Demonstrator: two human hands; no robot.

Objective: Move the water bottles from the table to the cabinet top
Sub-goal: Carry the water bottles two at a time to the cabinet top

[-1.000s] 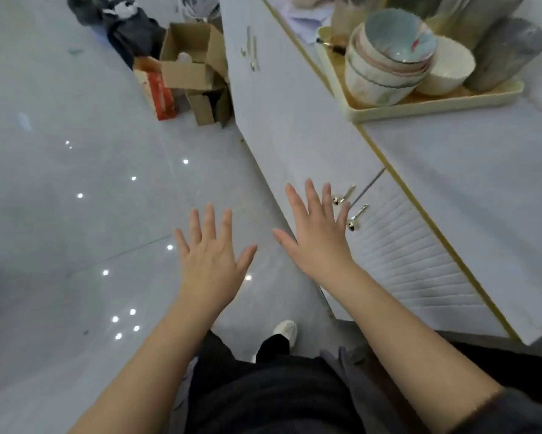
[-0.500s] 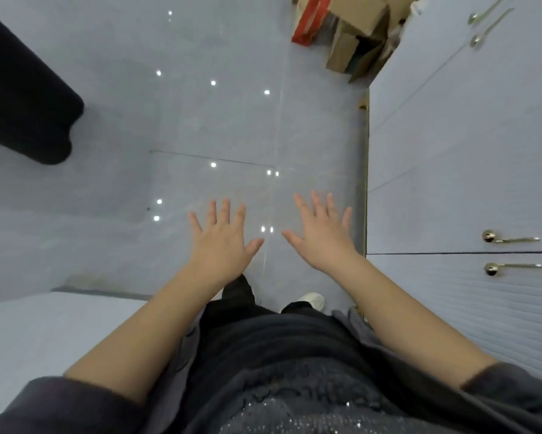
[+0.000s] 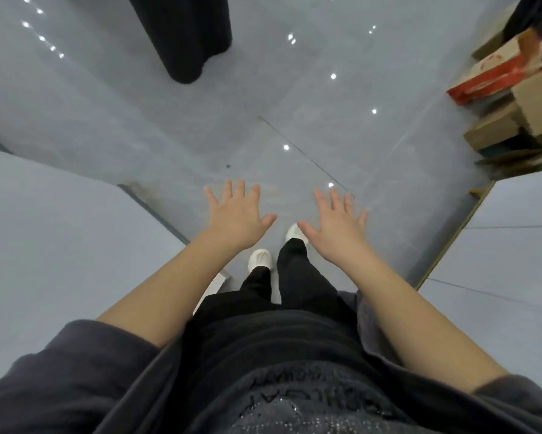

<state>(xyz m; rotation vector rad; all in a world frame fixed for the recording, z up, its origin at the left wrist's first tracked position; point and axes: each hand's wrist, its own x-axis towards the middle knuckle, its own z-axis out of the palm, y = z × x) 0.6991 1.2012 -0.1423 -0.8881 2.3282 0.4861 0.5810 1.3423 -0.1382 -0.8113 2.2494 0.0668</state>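
Above the floor (image 3: 294, 98), the left hand (image 3: 237, 217) and right hand (image 3: 335, 225) spread flat, fingers splayed, holding nothing. The right hand partly hides a shoe (image 3: 294, 231). Boxes (image 3: 514, 98) are cut off far right; no bottles in view.

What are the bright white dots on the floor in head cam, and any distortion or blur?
Head view: the dots are glare, small light reflections on the glossy grey floor. Wide-angle distortion bends the edges, so the table and cabinet splay outward. Left hand and right hand are fairly sharp; the cardboard boxes at the corner look smeared.
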